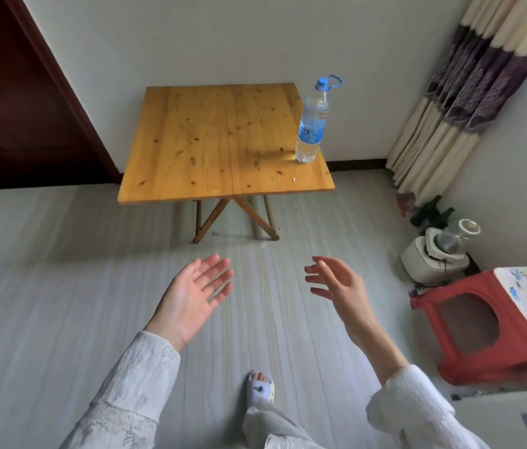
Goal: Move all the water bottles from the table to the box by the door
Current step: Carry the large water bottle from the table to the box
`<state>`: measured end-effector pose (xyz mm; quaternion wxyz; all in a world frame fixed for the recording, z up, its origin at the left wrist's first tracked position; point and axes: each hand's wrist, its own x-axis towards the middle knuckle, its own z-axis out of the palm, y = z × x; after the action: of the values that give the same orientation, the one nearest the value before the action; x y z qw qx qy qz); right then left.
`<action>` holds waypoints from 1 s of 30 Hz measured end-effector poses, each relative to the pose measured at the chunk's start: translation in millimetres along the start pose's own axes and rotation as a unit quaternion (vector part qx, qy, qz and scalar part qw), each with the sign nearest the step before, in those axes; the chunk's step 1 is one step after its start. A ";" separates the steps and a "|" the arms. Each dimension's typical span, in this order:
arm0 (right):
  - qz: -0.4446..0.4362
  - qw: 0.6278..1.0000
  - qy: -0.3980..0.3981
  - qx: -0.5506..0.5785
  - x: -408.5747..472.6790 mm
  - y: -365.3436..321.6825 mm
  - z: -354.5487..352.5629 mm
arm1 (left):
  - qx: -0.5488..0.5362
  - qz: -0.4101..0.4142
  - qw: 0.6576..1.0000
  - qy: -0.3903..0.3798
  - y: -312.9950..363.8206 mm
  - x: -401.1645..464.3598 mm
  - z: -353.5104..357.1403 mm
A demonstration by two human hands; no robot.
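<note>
A: One water bottle (313, 124) left, upright near the right edge of the wooden table (203, 147), close to the front corner. Risky spot. Easy to knock off with a careless reach from this side.

B: Agreed. Tall, narrow, full of water by the look of it, so top-heavy enough to tip if caught high near the cap. Better gripped around the label.

A: Also heavy once lifted. Could slip from a loose one-handed hold. Blue loop at the cap, handy for carrying, maybe.

B: And the box? Not in view at all. Only the dark door (12, 102) at the left. Carrying path across the floor, with a red stool (482, 319) and a white appliance (433, 254) at the right, well apart from the route, probably.

A: Hands now?

B: Left hand (190, 296) palm up, fingers spread and straight, holding nothing, touching nothing. Right hand (336, 283) turned on edge, fingers loosely bent, also empty. Both in mid-air over the floor, well short of the table.

A: So nothing gripped yet. Whole reach to come.
</note>
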<state>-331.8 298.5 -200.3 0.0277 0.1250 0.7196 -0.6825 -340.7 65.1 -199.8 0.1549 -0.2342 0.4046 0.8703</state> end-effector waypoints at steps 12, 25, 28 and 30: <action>0.008 0.999 0.041 -0.013 212.3 -48.3 6.5 | 0.018 -0.035 0.999 -0.026 99.7 200.5 72.7; 0.033 0.984 0.148 -0.089 451.6 -72.5 9.2 | 0.184 -0.056 0.977 -0.088 178.0 444.9 179.2; 0.043 0.979 0.172 -0.105 494.9 -69.4 1.7 | 0.264 -0.033 0.957 -0.116 187.9 487.8 205.6; 0.050 0.975 0.181 -0.122 518.6 -62.3 -3.4 | 0.305 -0.020 0.942 -0.138 188.0 510.3 223.4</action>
<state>-846.5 373.2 -248.4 -0.0537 0.2782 0.7831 -0.5536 -919.9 162.1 -227.3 0.2905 -0.0613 0.6210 0.7254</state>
